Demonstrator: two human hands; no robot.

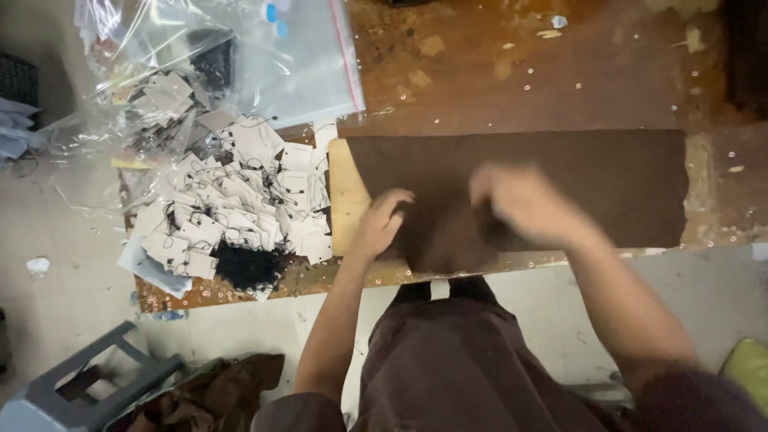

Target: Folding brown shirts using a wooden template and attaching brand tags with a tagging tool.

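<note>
A dark brown piece of fabric (608,180) lies spread across a worn wooden table, over a pale wooden board (346,204). My left hand (380,224) rests on the fabric's left part near the table's front edge, fingers curled against the cloth. My right hand (520,204) is blurred with motion on the middle of the fabric, fingers bent into the cloth; whether it pinches a fold I cannot tell. A brown garment hangs over my lap below the table edge.
A heap of white paper tags with black strings (240,200) covers the table's left end, with a clump of black cord (248,264). Clear plastic bags (264,56) lie behind them. A grey stool (72,392) and crumpled brown cloth (216,388) sit on the floor at lower left.
</note>
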